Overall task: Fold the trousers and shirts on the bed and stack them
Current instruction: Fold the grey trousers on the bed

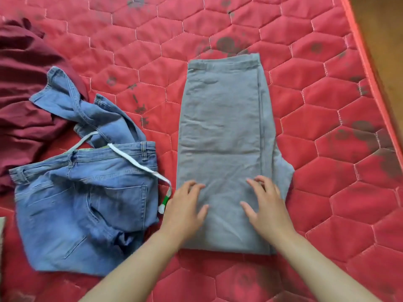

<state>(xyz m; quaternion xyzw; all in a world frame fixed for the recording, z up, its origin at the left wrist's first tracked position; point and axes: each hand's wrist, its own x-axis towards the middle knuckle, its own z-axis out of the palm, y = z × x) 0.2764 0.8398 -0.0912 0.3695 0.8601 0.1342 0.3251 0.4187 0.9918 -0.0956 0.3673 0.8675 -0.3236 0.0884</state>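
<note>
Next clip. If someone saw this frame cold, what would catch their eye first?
The grey trousers, folded into a long strip, lie in the middle of the red quilted mattress, with the left hand and right hand resting flat on their near end. To the left sits a crumpled pair of blue jeans, and behind it a rumpled maroon garment at the left edge.

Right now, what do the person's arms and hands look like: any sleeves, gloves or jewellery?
Both forearms are bare, with no sleeve in view. The left hand and the right hand wear no gloves; no ring, watch or bracelet is visible.
</note>
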